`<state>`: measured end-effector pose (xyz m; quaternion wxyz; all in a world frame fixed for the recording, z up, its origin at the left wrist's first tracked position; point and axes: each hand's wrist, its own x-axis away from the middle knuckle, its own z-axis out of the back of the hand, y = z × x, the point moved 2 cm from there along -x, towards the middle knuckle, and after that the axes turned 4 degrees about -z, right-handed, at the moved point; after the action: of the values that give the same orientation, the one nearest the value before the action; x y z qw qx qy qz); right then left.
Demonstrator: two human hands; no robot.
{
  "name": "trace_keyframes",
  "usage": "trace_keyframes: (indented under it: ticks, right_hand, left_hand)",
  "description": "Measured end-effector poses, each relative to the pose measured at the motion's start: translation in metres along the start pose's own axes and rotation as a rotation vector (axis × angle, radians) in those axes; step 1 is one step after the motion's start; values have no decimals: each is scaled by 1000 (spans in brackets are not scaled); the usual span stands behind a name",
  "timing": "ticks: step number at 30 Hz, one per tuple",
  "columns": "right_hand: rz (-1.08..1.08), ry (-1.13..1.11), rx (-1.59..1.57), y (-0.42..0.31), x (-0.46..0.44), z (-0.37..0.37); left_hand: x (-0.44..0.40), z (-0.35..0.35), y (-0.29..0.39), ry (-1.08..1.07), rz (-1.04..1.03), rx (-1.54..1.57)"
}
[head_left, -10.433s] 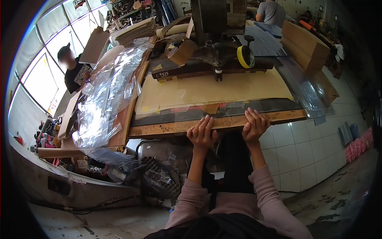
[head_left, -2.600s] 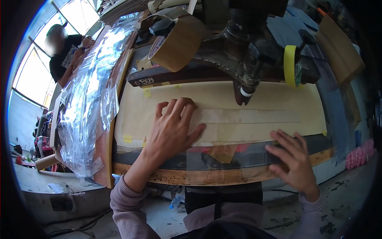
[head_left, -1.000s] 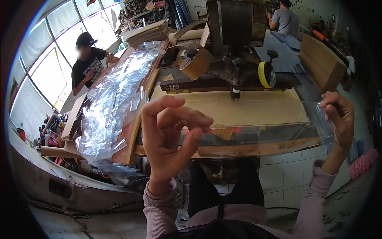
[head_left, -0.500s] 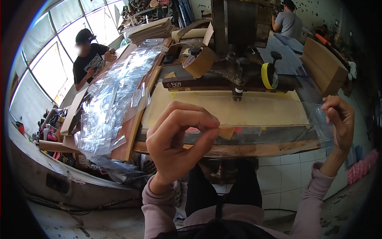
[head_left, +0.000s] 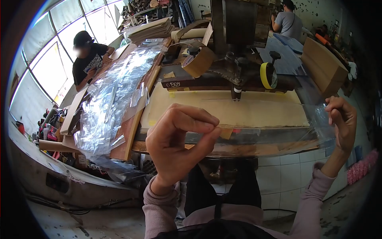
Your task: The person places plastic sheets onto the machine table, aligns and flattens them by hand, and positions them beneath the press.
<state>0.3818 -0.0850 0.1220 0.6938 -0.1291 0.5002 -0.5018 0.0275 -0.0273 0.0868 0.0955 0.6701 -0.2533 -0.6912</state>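
Note:
A clear plastic sheet (head_left: 278, 148) hangs stretched between my hands above the front of the worktable. My left hand (head_left: 179, 139) pinches its left end between thumb and fingertips, close to the camera. At the sheet's right end, my right hand (head_left: 342, 121) is closed with thumb against curled fingers, and the plastic bunches slightly beside it. Behind and beneath the sheet lies a tan, flat board (head_left: 262, 111) with small bits of yellow tape. A dark press bar (head_left: 183, 83) stands just beyond, along the board's far side.
Loose clear plastic sheets (head_left: 115, 95) cover a wooden table on the left. Brown tape (head_left: 197, 63) and yellow tape (head_left: 269, 75) hang on the press. A cardboard box (head_left: 324, 65) stands at right. One person (head_left: 89, 59) sits at left; another (head_left: 290, 24) is at the back.
My right hand has shifted slightly right, with the plastic sheet still between both hands. My left hand has barely moved. The person at left has lowered their head a little.

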Motion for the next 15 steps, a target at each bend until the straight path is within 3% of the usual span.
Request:
trace_keyframes:
  ticks: [10,15]
  right_hand:
    - [3,6,-4,3,3,5]
    - [19,5,5,0,4,5]
  left_hand:
    - [4,-10,-4,99,117,237]
    - [4,-8,-6,49,101,148]
